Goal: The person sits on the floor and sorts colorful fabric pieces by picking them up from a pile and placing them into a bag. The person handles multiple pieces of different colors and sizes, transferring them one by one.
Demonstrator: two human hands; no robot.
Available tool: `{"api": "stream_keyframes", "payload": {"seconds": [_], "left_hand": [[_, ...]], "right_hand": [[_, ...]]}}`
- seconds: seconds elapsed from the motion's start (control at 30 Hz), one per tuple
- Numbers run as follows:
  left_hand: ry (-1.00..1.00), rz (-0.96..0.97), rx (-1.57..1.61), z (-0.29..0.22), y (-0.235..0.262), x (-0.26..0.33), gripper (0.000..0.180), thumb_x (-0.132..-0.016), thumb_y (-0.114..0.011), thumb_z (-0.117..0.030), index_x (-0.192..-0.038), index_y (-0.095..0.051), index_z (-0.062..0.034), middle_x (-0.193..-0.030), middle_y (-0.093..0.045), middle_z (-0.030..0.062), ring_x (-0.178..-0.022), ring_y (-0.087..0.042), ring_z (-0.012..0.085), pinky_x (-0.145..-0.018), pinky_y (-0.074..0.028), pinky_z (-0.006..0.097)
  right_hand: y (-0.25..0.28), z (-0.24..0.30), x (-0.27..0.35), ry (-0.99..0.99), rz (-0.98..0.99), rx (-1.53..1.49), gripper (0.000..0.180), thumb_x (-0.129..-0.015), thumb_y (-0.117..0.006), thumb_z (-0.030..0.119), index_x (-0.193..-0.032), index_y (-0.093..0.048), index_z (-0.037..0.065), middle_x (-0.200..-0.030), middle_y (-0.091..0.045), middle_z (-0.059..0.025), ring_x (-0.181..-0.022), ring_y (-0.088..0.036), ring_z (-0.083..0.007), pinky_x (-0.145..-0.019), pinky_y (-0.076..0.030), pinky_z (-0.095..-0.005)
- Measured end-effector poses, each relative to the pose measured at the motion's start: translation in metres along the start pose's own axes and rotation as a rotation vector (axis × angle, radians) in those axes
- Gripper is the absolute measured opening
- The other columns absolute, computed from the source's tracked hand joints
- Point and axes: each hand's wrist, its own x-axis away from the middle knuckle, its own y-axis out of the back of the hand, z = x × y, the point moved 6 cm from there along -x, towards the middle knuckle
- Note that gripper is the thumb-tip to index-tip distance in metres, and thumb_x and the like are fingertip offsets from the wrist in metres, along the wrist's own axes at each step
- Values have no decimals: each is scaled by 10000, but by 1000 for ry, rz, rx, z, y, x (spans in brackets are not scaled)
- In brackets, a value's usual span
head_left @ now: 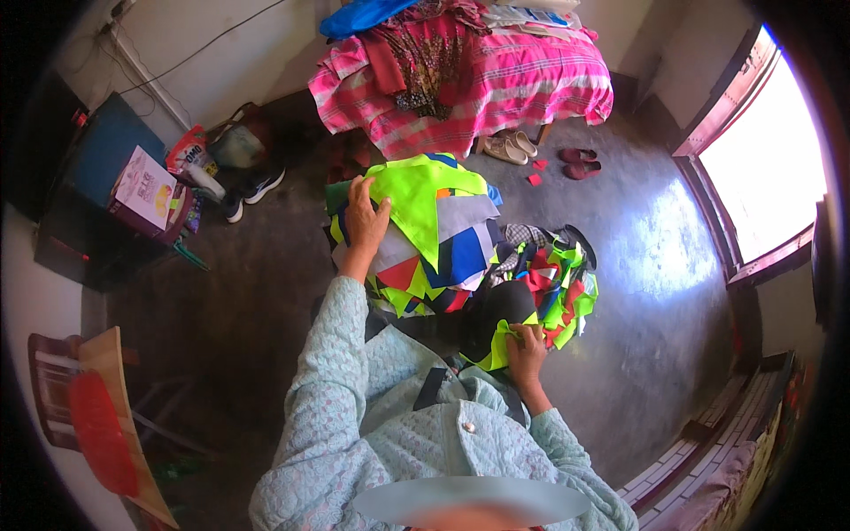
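Cardboard box (pixel 142 190), white and pink, sits far left; left hand (pixel 365 217) presses flat on neon-yellow fabric pile (pixel 425 199), right hand (pixel 528 347) pinches a yellow scrap (pixel 498 348).

Box (pixel 142 190): flat rectangular carton, white and purple with a yellow patch, lying on the dark cabinet at left.
Bag (pixel 186 150): red-and-white pouch, just beside the box.

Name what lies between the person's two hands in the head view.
Between left hand and right hand: a heap of cloth pieces, neon yellow, blue, grey and red.
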Motion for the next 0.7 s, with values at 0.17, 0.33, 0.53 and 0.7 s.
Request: {"api": "stream_keyframes", "payload": {"seconds": [0.17, 0.33, 0.53, 0.7], "left_hand": [[-81, 15, -217, -33, 2, 7, 444, -745, -694, -156, -1151, -542, -64, -1283, -478, 179, -1172, -462, 366, -939, -389, 450], [-138, 76, -109, -87, 0, 64, 340, -744, -693, -142, -1063, -600, -74, -1239, -518, 155, -1152, -476, 350, -966, -347, 448], [-71, 311, 356, -141, -25, 143, 202, -819, -638, -96, -1007, -613, -28, -1111, -599, 141, -1046, -571, 299, -921, -434, 379], [262, 703, 664, -147, -52, 202, 260, -832, -657, -146, -1053, -604, -19, -1013, -641, 87, -921, -624, 182, -823, -487, 301]], "right_hand": [[5, 2, 2, -9, -13, -22, 183, -755, -681, 76, -933, -649, 106, -865, -569, -87, -733, -623, -261, -616, -494, -357], [1, -8, 0, -80, 10, -146, 206, -749, -674, 23, -948, -622, 33, -870, -567, -104, -721, -616, -238, -629, -487, -320], [-7, -46, 7, -328, 3, -539, 147, -823, -664, 24, -948, -589, 4, -797, -505, 13, -644, -469, -76, -592, -391, -214], [-4, -61, 11, -668, -83, -1239, 120, -900, -597, 99, -1019, -582, 87, -733, -545, 53, -537, -435, -36, -476, -327, -182]]}}
